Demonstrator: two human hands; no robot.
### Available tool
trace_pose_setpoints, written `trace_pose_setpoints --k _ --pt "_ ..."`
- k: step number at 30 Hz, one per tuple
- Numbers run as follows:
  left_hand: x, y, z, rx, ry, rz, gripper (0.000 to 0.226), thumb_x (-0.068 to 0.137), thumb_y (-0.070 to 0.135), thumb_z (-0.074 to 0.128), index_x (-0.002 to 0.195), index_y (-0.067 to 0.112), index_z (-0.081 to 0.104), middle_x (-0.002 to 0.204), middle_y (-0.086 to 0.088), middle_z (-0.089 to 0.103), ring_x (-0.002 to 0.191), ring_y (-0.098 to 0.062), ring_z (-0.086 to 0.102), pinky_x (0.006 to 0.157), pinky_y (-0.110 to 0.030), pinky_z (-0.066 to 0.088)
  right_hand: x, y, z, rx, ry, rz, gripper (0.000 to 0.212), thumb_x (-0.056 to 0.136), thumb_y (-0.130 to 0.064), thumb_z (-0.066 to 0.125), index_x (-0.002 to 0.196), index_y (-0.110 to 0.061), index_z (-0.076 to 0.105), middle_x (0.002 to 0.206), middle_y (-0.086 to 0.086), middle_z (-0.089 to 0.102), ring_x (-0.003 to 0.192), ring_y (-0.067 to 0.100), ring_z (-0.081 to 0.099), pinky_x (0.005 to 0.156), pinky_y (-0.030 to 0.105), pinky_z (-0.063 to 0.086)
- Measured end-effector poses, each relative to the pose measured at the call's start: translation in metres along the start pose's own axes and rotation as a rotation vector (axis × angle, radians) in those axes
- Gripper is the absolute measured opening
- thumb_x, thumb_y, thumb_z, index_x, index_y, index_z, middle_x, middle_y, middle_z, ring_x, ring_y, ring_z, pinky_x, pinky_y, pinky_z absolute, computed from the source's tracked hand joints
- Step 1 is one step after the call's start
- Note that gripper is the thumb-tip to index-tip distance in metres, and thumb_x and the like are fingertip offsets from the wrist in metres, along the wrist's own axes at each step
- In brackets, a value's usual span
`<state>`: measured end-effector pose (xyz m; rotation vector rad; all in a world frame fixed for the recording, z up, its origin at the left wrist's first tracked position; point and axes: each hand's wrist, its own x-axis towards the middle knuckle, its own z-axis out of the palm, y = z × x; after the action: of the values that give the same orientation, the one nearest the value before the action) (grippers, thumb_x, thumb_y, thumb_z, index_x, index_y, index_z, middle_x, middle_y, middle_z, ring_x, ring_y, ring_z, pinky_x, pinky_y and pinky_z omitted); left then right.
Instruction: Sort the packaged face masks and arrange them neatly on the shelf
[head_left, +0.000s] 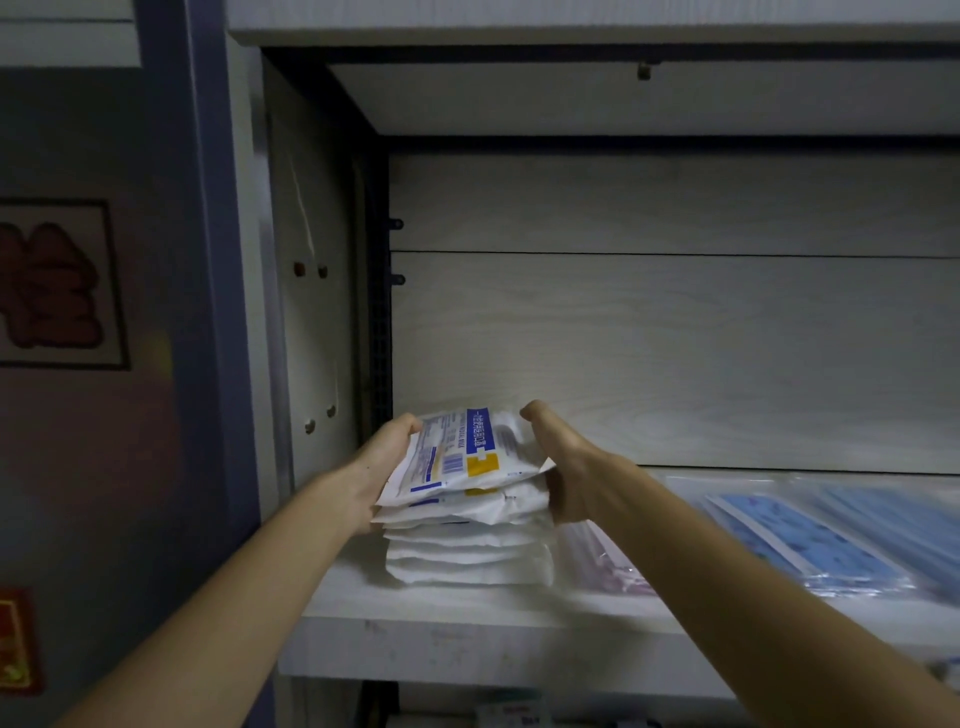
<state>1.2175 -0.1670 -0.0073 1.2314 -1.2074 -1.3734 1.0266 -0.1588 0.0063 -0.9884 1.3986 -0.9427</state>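
Left hand (382, 467) fingers curled round the left edge of the top white mask packets (462, 457); right hand (563, 467) fingers curled round their right edge. Packets sit atop a stack of white packets (467, 556) at the left end of the shelf (441, 605). Just right: pink-tinted packs (597, 558), then blue mask packs (810, 535) lying flat, blurred.
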Motion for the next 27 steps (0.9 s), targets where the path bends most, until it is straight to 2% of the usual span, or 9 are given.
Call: trace_pose_setpoints --k 2,5,7,11,15,18,21,25,27 --pt "0.0 0.003 0.001 -0.003 0.018 -0.002 0.049 0.09 0.029 0.041 0.05 0.013 0.064 0.055 -0.008 0.063 0.046 -0.02 0.059 0.05 -0.027 0.044 0.001 -0.002 0.001 -0.005 0.004 -0.004 0.068 0.084 -0.061 0.036 0.118 -0.006 0.056 0.113 0.02 0.066 0.086 0.033 0.065 0.095 0.051 0.048" --pt "0.0 0.002 -0.002 0.0 0.017 -0.008 0.044 0.09 0.033 0.043 0.061 0.011 0.067 0.064 -0.01 0.066 0.052 -0.022 0.062 0.053 -0.027 0.047 0.0 -0.003 0.0 -0.013 0.006 0.002 0.063 0.087 -0.06 0.035 0.109 -0.006 0.058 0.108 0.02 0.067 0.086 0.033 0.063 0.096 0.051 0.048" --pt "-0.001 0.004 -0.002 0.011 -0.001 -0.03 0.041 0.092 0.034 0.043 0.067 0.01 0.066 0.065 -0.01 0.067 0.053 -0.021 0.062 0.053 -0.026 0.049 0.002 -0.002 0.0 -0.017 0.004 0.003 0.064 0.086 -0.061 0.035 0.111 -0.006 0.057 0.111 0.02 0.066 0.092 0.034 0.063 0.097 0.055 0.046" --pt "-0.007 0.008 -0.003 0.054 -0.025 -0.061 0.041 0.091 0.038 0.046 0.068 0.011 0.066 0.067 -0.01 0.067 0.055 -0.022 0.06 0.056 -0.028 0.048 -0.001 -0.003 0.001 -0.05 0.017 0.007 0.084 0.075 -0.064 0.039 0.138 -0.008 0.042 0.136 0.023 0.052 0.118 0.041 0.055 0.099 0.063 0.041" --pt "-0.013 0.008 -0.006 0.103 -0.052 -0.07 0.047 0.093 0.042 0.044 0.063 0.013 0.065 0.064 -0.007 0.065 0.052 -0.02 0.059 0.05 -0.022 0.047 -0.01 -0.007 -0.005 -0.069 0.048 -0.017 0.077 0.089 -0.06 0.036 0.145 -0.006 0.031 0.142 0.023 0.042 0.12 0.043 0.052 0.103 0.057 0.042" --pt "-0.021 0.011 -0.005 0.147 -0.038 -0.054 0.047 0.093 0.041 0.044 0.061 0.014 0.066 0.06 -0.005 0.066 0.047 -0.018 0.06 0.047 -0.02 0.048 -0.016 -0.011 -0.006 -0.092 0.089 -0.032 0.076 0.092 -0.059 0.036 0.151 -0.014 0.021 0.147 0.024 0.033 0.125 0.048 0.046 0.105 0.058 0.039" --pt "-0.025 0.012 -0.006 0.177 -0.009 -0.032 0.05 0.09 0.042 0.046 0.052 0.017 0.066 0.058 -0.004 0.067 0.05 -0.017 0.06 0.054 -0.023 0.047 -0.019 -0.011 -0.004 -0.116 0.109 -0.044 0.074 0.092 -0.059 0.036 0.15 -0.015 0.023 0.147 0.024 0.035 0.124 0.047 0.046 0.105 0.058 0.039" --pt "-0.032 0.016 -0.008 0.247 0.073 0.007 0.041 0.089 0.049 0.046 0.07 0.018 0.065 0.072 -0.006 0.068 0.07 -0.022 0.058 0.069 -0.029 0.044 -0.032 -0.01 -0.004 -0.159 0.131 -0.072 0.072 0.093 -0.061 0.033 0.15 -0.018 0.024 0.151 0.023 0.03 0.128 0.045 0.045 0.108 0.054 0.037" --pt "-0.034 0.018 -0.007 0.276 0.119 0.054 0.039 0.091 0.05 0.044 0.086 0.015 0.062 0.081 -0.006 0.063 0.074 -0.022 0.056 0.068 -0.028 0.042 -0.043 -0.01 -0.006 -0.18 0.146 -0.101 0.069 0.095 -0.058 0.032 0.151 -0.018 0.023 0.151 0.023 0.03 0.128 0.044 0.044 0.108 0.052 0.037"
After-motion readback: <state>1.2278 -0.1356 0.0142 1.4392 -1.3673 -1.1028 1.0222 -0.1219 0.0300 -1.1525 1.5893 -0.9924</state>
